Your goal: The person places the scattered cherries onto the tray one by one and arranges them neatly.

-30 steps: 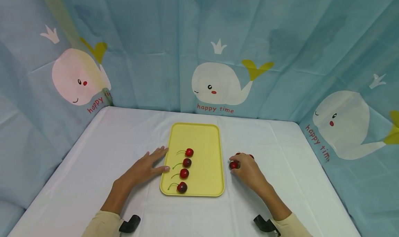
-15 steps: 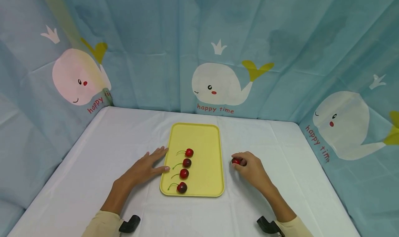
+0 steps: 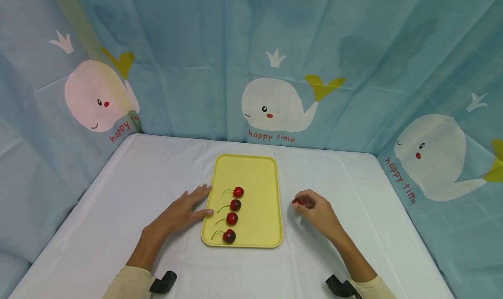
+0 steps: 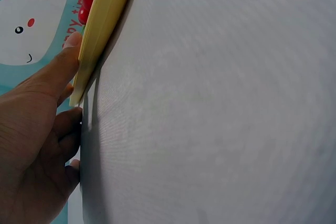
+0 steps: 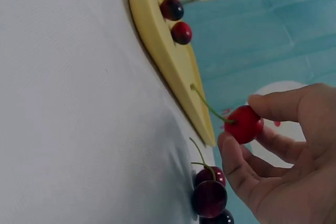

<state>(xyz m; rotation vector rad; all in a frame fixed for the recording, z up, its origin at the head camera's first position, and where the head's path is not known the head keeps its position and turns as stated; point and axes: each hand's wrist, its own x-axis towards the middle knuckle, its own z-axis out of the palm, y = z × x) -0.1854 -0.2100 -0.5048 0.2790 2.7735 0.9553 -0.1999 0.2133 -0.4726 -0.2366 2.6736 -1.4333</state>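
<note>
A red cherry [image 5: 244, 124] with a green stem is pinched between the thumb and fingers of my right hand [image 3: 320, 212]. In the right wrist view it is held above the table. Beneath that hand are several dark red cherries [image 5: 209, 199], mostly hidden in the head view. My left hand [image 3: 178, 212] lies at the left edge of the yellow tray [image 3: 257, 194], fingers spread, thumb and fingertips touching its rim. Along the tray's left side runs a column of several cherries [image 3: 232, 219], their stems pointing left.
A white cloth covers the table [image 3: 243, 270]. Behind it and at both sides hangs a blue curtain [image 3: 188, 72] printed with whales. Black wrist mounts [image 3: 164, 282] sit by both sleeves.
My right hand has taken hold of a cherry from the group right of the tray and lifted it slightly. The left hand and the tray stay put.
</note>
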